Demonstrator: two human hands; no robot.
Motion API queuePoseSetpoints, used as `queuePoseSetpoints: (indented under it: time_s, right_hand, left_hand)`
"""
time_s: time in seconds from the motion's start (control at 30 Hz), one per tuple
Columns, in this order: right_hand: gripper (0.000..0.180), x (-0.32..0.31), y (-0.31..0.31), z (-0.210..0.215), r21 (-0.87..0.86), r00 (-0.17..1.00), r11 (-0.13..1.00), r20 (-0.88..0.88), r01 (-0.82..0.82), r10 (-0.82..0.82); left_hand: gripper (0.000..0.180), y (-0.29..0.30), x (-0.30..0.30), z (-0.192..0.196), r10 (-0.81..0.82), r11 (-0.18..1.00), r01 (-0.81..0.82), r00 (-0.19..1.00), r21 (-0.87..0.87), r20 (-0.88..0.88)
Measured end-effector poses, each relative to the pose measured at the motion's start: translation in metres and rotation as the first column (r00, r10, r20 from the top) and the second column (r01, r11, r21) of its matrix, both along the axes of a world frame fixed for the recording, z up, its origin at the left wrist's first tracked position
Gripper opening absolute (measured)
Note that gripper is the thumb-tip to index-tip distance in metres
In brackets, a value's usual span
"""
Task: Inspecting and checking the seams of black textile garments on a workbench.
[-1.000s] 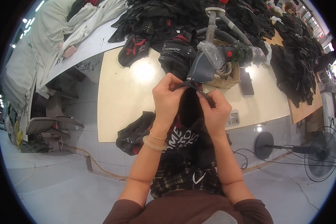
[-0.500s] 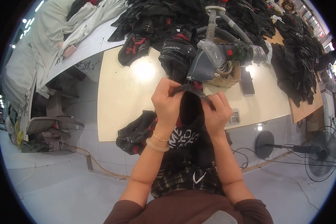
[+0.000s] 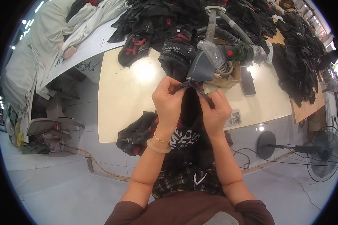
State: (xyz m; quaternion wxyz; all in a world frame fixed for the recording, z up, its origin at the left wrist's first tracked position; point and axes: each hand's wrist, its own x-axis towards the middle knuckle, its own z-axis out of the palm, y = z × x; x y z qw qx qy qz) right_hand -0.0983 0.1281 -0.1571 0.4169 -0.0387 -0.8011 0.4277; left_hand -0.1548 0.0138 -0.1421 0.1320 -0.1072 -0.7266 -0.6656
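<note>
Between my hands hangs a black garment [image 3: 191,108] with white lettering lower down and touches of red. Its upper edge is pulled into a band, pinched on the left by my left hand [image 3: 166,98] and on the right by my right hand [image 3: 215,112]. Both hands are closed on the cloth. The middle of the band meets the lower tip of a dark grey machine head [image 3: 202,68]; the exact contact there is hidden. The garment's lower part hangs past the table edge toward my lap.
Dark garments lie on the cream table [image 3: 116,97], with a big heap [image 3: 157,18] behind. A phone [image 3: 248,83] and a small tray of metal parts [image 3: 235,117] are right of my hands. Pipes [image 3: 212,28] rise from the machine. A fan [image 3: 323,153] stands at right.
Both hands have shifted slightly, and the garment's band has moved up against the tip of the machine head. My right hand has come a little to the left.
</note>
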Motion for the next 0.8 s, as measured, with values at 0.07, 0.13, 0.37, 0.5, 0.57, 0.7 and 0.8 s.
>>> queuePoseSetpoints:
  time_s: [0.07, 0.13, 0.37, 0.5, 0.57, 0.7, 0.8]
  right_hand:
    - [0.018, 0.001, 0.0, 0.001, 0.009, 1.0, 1.0, 0.007, 0.002, -0.002]
    - [0.018, 0.002, -0.002, 0.003, 0.006, 1.0, 1.0, 0.01, -0.004, 0.004]
    - [0.028, 0.025, 0.058, -0.019, 0.18, 0.997, 0.982, 0.049, 0.057, -0.067]
    - [0.024, 0.043, 0.098, -0.042, -0.024, 0.933, 0.977, 0.305, 0.211, -0.194]
    - [0.02, 0.065, 0.122, -0.072, -0.189, 0.887, 0.955, 0.445, 0.229, -0.124]
    - [0.032, 0.092, 0.127, -0.082, -0.549, 0.717, 0.785, 0.666, 0.287, 0.203]
    - [0.04, 0.104, 0.118, -0.084, -0.58, 0.678, 0.775, 0.677, 0.249, 0.288]
  left_hand:
    - [0.012, -0.001, 0.001, 0.001, 0.002, 1.0, -0.002, 1.0, -0.016, 0.02]
    - [0.013, -0.002, 0.001, -0.002, 0.014, 1.0, -0.014, 1.0, -0.023, 0.012]
    - [0.038, 0.003, 0.107, 0.005, -0.602, 0.771, 0.59, 0.798, -0.239, 0.031]
    - [0.053, -0.025, 0.126, -0.03, -0.938, 0.273, 0.886, 0.331, -0.375, 0.101]
    - [0.034, -0.047, 0.103, -0.02, -0.752, 0.475, 0.833, 0.551, -0.283, 0.362]
    - [0.022, -0.108, 0.059, -0.04, -0.038, 0.778, 0.227, 0.947, -0.585, 0.318]
    - [0.03, -0.149, 0.038, -0.075, 0.209, 0.72, 0.057, 0.932, -0.691, 0.295]
